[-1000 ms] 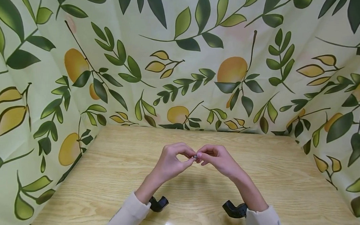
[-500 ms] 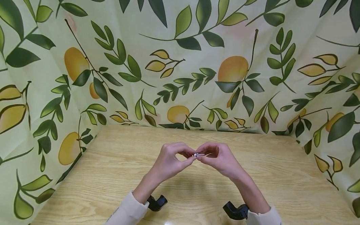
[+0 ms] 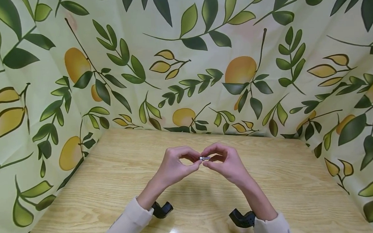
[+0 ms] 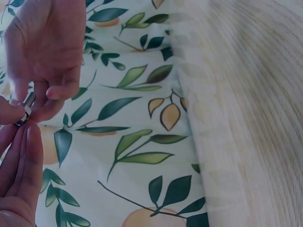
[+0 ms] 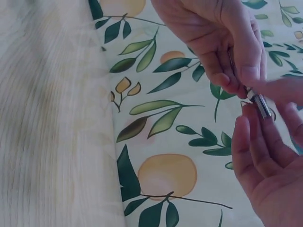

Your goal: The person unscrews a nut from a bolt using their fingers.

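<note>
A small silver metal bolt (image 3: 205, 158) with a ring-like nut (image 5: 251, 94) on it lies level between the two hands, above the table. My left hand (image 3: 178, 166) pinches its left end between thumb and fingers. The fingers of my right hand (image 3: 225, 161) curl round the bolt's middle and right part, with a narrow gap between thumb and index fingertip. Contact of the right thumb with the nut is hard to make out. In the right wrist view a bright cylinder (image 5: 263, 109) points towards the right fingers. The left fingers hide the bolt's other end.
The light wooden table (image 3: 137, 147) lies beneath the hands. A leaf-and-fruit patterned cloth (image 3: 184, 67) rises behind it and at both sides. Black wrist devices (image 3: 242, 217) stick out from both forearms above the table.
The right fingers have loosened and spread slightly, so more of the bolt shows between the hands. The left hand keeps its pinch, nearly in place.
</note>
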### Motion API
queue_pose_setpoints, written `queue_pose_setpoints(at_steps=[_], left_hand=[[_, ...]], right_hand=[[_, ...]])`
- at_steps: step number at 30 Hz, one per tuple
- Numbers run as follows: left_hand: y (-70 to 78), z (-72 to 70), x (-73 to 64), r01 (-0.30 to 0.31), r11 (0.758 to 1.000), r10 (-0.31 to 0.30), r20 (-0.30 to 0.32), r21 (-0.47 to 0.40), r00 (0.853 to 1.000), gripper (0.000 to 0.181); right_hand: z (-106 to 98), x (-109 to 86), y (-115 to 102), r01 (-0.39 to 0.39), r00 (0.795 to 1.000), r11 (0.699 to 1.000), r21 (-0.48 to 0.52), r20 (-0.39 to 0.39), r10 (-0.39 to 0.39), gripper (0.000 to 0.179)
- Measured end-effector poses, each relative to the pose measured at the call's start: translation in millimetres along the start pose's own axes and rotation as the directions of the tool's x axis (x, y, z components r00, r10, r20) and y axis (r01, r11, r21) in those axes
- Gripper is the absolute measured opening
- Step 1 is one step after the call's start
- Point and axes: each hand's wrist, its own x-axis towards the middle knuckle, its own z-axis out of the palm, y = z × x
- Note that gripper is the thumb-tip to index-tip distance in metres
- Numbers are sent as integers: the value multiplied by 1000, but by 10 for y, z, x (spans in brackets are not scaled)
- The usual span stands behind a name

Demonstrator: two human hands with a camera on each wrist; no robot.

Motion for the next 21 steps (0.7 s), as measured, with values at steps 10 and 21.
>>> queue_pose_setpoints(at_steps=[10, 21], left_hand=[[3, -10, 13, -19, 1000, 19, -25, -3, 1000, 14], [-7, -15, 15, -63, 996, 64, -16, 61, 998, 15]], right_hand=[[-35, 4, -8, -129, 990, 991, -33, 47, 130, 21], [14, 24, -35, -206, 976, 975, -82, 53, 210, 19]])
